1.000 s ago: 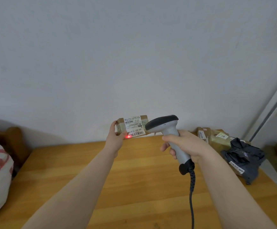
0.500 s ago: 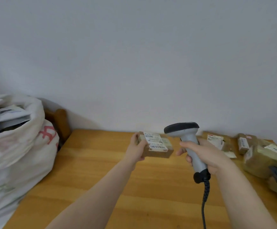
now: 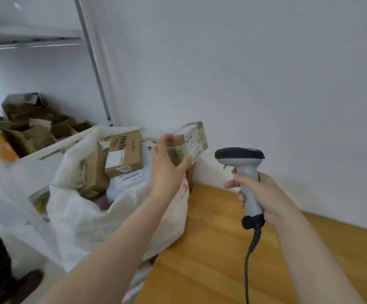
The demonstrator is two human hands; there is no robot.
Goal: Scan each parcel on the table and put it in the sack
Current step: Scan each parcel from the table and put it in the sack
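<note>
Pale wall fills most of the head view, with a white shelf unit [image 3: 46, 148] of brown boxes [image 3: 31, 128] at the left and a wooden surface [image 3: 211, 249] at the lower right. A white sack [image 3: 86, 216] stands open against the surface's left edge, and several parcels already lie in it, among them a carton [image 3: 125, 152] printed "Hello".

The left hand [image 3: 167, 165] grips a small labelled parcel [image 3: 191, 141] between thumb and fingers, in the air just above the sack's far right rim and close to the wall. The right hand [image 3: 266, 194] is wrapped round the grey scanner [image 3: 244, 167], upright over the surface, its cable [image 3: 249, 260] hanging down. No scan light shows.

This parcel looks about to be dropped in. How many remain on the surface cannot be told, since only a bare part of it is in view.
</note>
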